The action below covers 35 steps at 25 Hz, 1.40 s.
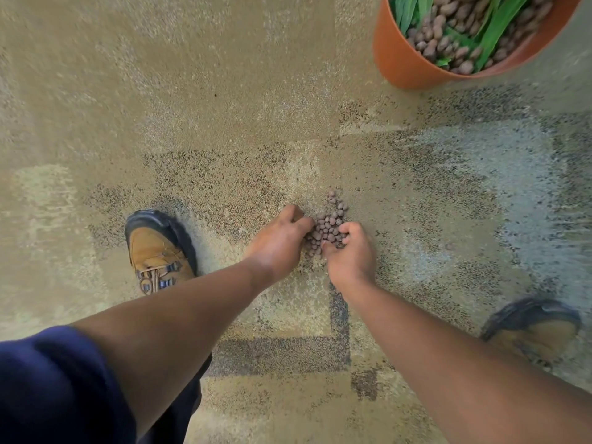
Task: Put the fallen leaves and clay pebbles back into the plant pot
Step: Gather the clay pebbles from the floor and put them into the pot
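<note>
The clay pebbles (330, 224) lie piled mid-frame on the carpet (224, 91). The right hand (349, 251) cups some; the left hand (282, 238) curls around more. Scoop gently with 2 hands, then carry to the pot (403, 59), upper right.

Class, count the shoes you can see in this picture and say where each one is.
2. One shoe is on the carpet, left of the left hand; the other shoe, blurred, is at lower right beside the right forearm.

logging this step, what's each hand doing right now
Left hand: curled, raking pebbles together on the carpet.
Right hand: cupped around a heap of pebbles.
</note>
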Each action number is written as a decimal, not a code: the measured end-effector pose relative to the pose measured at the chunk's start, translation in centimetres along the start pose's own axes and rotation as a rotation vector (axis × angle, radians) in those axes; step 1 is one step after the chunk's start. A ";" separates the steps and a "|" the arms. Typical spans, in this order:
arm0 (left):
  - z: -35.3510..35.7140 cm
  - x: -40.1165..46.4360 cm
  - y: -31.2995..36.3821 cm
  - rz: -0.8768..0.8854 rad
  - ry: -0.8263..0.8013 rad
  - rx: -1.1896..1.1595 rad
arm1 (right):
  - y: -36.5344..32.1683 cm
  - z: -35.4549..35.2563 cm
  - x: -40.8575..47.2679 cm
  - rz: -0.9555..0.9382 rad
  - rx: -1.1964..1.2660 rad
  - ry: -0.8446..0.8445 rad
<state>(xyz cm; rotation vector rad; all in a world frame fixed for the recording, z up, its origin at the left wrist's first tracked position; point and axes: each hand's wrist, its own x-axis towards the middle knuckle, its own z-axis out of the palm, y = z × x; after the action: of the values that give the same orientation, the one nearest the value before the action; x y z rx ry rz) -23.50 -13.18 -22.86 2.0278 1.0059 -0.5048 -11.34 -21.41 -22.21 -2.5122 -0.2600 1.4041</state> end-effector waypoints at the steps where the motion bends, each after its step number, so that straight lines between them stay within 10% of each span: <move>1: -0.1 0.1 0.4 0.009 0.001 0.004 | 0.0 0.0 0.0 0.000 -0.003 0.004; 18: -1.5 1.6 0.6 -0.037 0.060 -0.247 | 0.4 -3.0 1.9 -0.071 0.080 0.021; 29: -2.5 3.1 1.3 -0.016 0.076 -0.016 | -0.4 -4.4 1.6 -0.107 0.156 0.012; 35: -4.8 4.4 1.3 -0.262 0.005 -0.275 | -1.8 -5.6 0.9 -0.086 0.260 0.020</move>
<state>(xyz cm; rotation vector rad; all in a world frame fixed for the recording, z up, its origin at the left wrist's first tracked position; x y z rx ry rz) -19.79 -7.69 -22.12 1.6653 1.2791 -0.4691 -6.16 -20.20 -19.58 -2.2756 -0.1677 1.2882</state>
